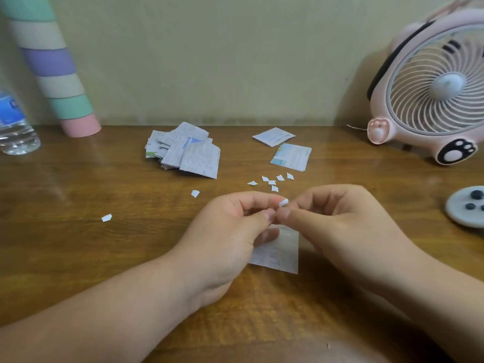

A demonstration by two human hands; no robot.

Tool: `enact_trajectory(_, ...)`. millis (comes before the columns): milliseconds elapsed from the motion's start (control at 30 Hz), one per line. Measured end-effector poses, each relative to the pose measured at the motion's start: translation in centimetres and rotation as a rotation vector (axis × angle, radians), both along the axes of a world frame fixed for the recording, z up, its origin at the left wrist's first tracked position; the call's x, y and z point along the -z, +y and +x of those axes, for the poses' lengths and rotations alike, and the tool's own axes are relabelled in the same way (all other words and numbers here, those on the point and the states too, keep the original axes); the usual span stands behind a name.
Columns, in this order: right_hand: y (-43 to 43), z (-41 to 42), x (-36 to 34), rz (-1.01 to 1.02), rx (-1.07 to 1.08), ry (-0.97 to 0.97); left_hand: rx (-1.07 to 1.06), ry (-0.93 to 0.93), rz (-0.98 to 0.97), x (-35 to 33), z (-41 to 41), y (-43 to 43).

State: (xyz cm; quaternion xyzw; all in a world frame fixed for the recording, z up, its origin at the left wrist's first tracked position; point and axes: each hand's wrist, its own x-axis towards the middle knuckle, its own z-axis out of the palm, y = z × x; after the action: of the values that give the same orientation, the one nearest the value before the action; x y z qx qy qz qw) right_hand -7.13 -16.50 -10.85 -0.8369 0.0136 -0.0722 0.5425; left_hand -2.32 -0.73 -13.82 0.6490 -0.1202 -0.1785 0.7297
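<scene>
My left hand [230, 231] and my right hand [337, 218] meet over the wooden table [104, 258], fingertips together. Between them they pinch a tiny folded white paper piece [283, 203], most of it hidden by the fingers. A printed paper slip [280, 252] lies flat on the table just beneath both hands, partly covered by them. Several small folded white paper bits [272, 182] lie scattered just beyond my hands. Two more folded bits rest to the left, one [195, 193] closer and another [106, 217] farther left.
A heap of printed paper slips [186, 150] sits at the back centre, with two folded leaflets [273, 136] [292, 156] to its right. A pink fan [432, 90] stands back right, a round disc with dark buttons [467, 205] at the right edge. A water bottle [14, 124] and striped tube [52, 66] stand back left.
</scene>
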Motion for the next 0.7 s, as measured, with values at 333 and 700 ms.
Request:
enact_trajectory(333, -0.8, 0.9, 0.6, 0.131, 0.177, 0.069, 0.08, -0.253, 0.229, -0.2, -0.6, 0.3)
enact_trajectory(700, -1.3, 1.1, 0.9, 0.216, 0.171, 0.064, 0.123, -0.41, 0.336, -0.2, -0.9, 0.4)
